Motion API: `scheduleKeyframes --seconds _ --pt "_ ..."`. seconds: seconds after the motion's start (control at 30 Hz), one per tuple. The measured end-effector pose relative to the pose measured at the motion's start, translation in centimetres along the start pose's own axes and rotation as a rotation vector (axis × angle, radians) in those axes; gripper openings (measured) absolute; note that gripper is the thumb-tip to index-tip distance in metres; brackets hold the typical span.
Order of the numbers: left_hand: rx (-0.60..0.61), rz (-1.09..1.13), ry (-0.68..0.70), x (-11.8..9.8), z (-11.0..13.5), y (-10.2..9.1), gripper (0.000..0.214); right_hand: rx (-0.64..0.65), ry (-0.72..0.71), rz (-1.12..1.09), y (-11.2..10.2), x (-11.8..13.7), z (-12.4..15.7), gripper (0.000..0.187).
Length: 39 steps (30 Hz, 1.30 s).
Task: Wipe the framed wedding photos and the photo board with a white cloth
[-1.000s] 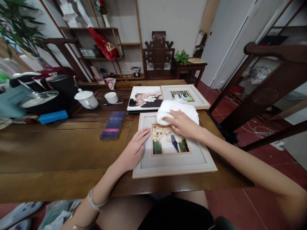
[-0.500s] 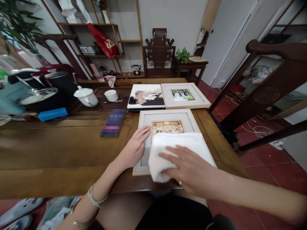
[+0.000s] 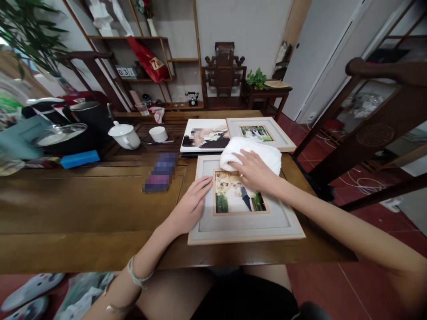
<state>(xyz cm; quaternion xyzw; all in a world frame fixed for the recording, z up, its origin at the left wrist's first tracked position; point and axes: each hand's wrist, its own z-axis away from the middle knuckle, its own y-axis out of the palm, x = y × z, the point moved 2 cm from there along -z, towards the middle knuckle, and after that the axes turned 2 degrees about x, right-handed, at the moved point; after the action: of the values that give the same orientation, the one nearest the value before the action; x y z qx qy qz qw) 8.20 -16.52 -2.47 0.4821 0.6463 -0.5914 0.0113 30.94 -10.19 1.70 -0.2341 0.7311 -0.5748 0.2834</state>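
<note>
Both hands are at work on the nearest picture frame (image 3: 245,226) in the head view. Laid along its left border, the left hand (image 3: 193,204) is flattened out, fingers close together and pointing away from the person, with the tips near the inner photo (image 3: 230,202). Across the far border, the right hand (image 3: 255,171) holds a folded white cloth (image 3: 268,155) beneath its slightly spread fingers, which point away and to the left.

This frame lies flat on the worktop (image 3: 83,209), face up, close to the person's edge and roughly square to it. Its top points away from the person, so the pictured figures stand upright as seen from the seat. Side to side, the frame looks longer than it does front to back, though the slanted view leaves its true long axis uncertain. The cloth's longer direction runs left to right, covering most of the far border.

Just beyond lie a white photo panel (image 3: 205,135) and, touching it on the right, a second frame (image 3: 282,135), both also face up. Left of the hands are a blurred-out dark item (image 3: 162,171), a small white bowl (image 3: 158,134) and a white lidded cup (image 3: 125,137).
</note>
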Motion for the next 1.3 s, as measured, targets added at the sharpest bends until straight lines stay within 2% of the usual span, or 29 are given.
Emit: scheduleKeyframes --seconds 0.07,0.17,0.3,0.43,0.53,0.67,0.77,0.83,0.97,1.13,1.2,1.3 --pt "-0.013 0.011 0.014 0.0 0.0 0.0 0.049 0.065 -0.102 0.039 -0.5 1.5 0.0 0.051" --pt "-0.036 0.026 0.038 0.1 0.0 0.0 0.049 0.133 -0.203 0.062 -1.7 4.7 1.5 0.042" --pt "-0.026 0.006 0.034 0.1 0.0 0.1 0.049 0.168 -0.287 -0.018 -3.9 8.6 4.7 0.032" --pt "-0.005 -0.01 -0.002 -0.1 0.0 0.0 0.048 0.144 -0.381 -0.142 -5.6 11.1 7.0 0.028" --pt "-0.007 -0.01 -0.003 -0.1 -0.1 0.0 0.048 0.132 -0.386 -0.17 -5.7 11.5 7.2 0.026" --pt "-0.016 -0.011 0.018 0.0 0.0 0.0 0.047 0.157 -0.235 -0.043 -4.3 10.0 5.2 0.036" --pt "-0.021 -0.006 0.016 0.0 -0.1 0.0 0.046 0.149 -0.123 0.088 -3.2 8.6 3.3 0.032" --pt "-0.021 0.004 0.011 0.0 -0.1 0.0 0.045 0.138 -0.102 0.154 -2.9 8.4 2.4 0.029" --pt "-0.023 0.034 0.026 0.2 0.0 0.0 0.045 0.104 -0.154 0.22 -3.2 10.6 2.8 0.024" --pt "-0.026 0.048 0.041 0.3 0.0 -0.1 0.043 -0.098 -0.275 0.181 -3.8 14.5 5.0 0.027" --pt "-0.018 0.039 0.034 0.2 -0.1 -0.1 0.042 -0.165 -0.333 0.157 -4.1 15.2 5.8 0.025" --pt "-0.02 0.033 0.017 0.1 -0.1 -0.1 0.044 -0.19 -0.415 0.099 -4.6 15.3 7.0 0.018"
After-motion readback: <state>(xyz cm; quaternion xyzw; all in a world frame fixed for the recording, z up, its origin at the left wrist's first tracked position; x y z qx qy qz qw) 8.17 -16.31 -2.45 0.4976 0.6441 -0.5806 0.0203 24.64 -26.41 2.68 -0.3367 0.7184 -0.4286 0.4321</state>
